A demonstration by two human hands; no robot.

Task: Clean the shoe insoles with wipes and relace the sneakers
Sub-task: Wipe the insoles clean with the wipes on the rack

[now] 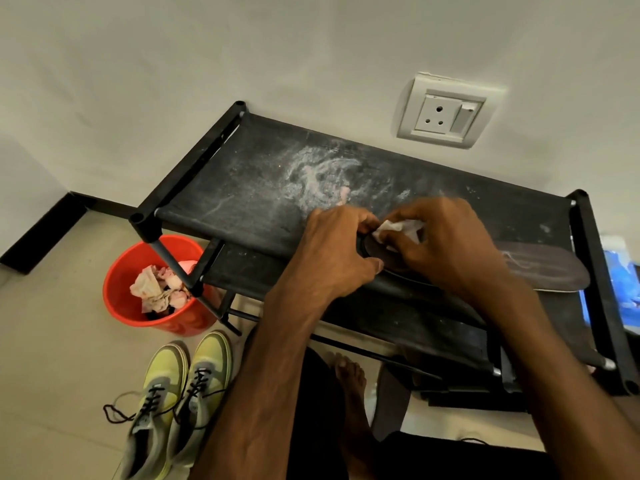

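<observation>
Bucket: one, red, on floor, crumpled paper inside.
Sneakers: two, yellow-green, side by side on floor, laces loose.
Left hand: grips insole's end.
Wipe: one, white, bunched against insole.
Right hand: pinches the wipe.
Insole: one, dark, flat on shoe rack's top shelf, front edge.

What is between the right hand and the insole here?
In the head view, a crumpled white wipe lies between the right hand and the dark insole, pressed near the end the left hand grips.
</observation>
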